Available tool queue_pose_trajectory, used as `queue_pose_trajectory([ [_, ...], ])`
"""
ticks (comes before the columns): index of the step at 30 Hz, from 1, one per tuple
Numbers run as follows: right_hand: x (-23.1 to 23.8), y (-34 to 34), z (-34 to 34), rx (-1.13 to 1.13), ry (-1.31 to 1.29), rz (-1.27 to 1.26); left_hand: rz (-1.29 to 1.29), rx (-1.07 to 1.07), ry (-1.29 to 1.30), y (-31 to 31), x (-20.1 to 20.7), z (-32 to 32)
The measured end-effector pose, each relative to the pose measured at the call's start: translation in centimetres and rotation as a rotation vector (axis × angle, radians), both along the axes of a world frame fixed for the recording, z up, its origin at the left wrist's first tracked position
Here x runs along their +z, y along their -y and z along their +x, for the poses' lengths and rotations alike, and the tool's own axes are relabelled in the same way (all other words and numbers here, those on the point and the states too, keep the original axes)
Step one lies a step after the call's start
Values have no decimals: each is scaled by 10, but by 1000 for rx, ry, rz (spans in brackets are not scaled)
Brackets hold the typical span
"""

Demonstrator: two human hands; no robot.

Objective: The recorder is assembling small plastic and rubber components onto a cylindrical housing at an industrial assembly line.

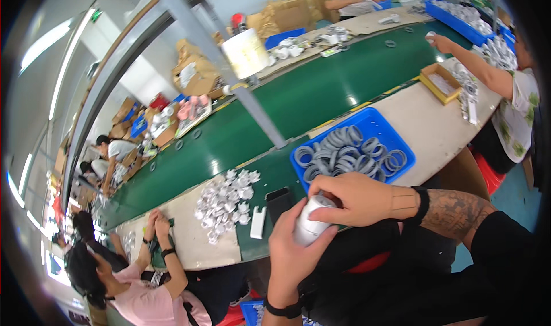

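Observation:
Both of my hands are closed round a white cylindrical part point(310, 229), held just off the table's near edge. My left hand point(290, 250) wraps its lower side. My right hand point(359, 198) grips its upper end with thumb and fingers, which partly cover a dark spot at the top. Just beyond my right hand stands a blue tray point(376, 117) full of grey rings point(344, 153). A black phone-like slab point(279, 202) and a small white rectangular piece point(258, 222) lie left of my hands. Farther left is a heap of small white plastic parts point(224, 202).
A green conveyor belt point(321, 93) runs behind the table, with a few grey rings on it. A grey metal post point(255, 113) rises at the belt's near edge. Co-workers sit on both sides; one person's arm point(482, 67) reaches over the belt near a yellow box point(427, 79).

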State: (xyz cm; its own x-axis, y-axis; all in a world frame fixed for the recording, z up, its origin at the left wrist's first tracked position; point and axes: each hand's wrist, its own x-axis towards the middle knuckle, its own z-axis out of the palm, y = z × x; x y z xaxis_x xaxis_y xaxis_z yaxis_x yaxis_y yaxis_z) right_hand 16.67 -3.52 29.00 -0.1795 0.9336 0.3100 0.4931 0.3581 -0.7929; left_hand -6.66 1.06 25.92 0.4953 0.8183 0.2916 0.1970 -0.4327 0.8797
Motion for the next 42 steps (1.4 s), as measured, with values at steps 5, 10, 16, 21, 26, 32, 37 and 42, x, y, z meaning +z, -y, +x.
queue_pose_trajectory([
  [5, 4, 5, -8, -83, 161, 73, -57, -15, -129, 4, 3, 23],
  [10, 26, -2, -19, -332, 315, 156, 51, 67, -10, 9, 24, 63],
  [16, 65, -13, 0, -275, 453, 537, 341, 9, -47, -17, 46, 84],
  [21, 80, -49, -6, -531, 531, 575, 655, 175, -90, -63, 46, 121],
  [26, 79, -100, 9, -581, 516, 430, 650, 245, 16, -102, 32, 147],
  [32, 58, -116, 17, -575, 497, 497, 600, 236, 237, -107, 26, 154],
  [37, 65, -119, 17, -574, 492, 477, 507, 142, 165, -111, 29, 152],
  [42, 70, -122, 11, -588, 595, 175, 470, 232, -117, -124, 14, 152],
])
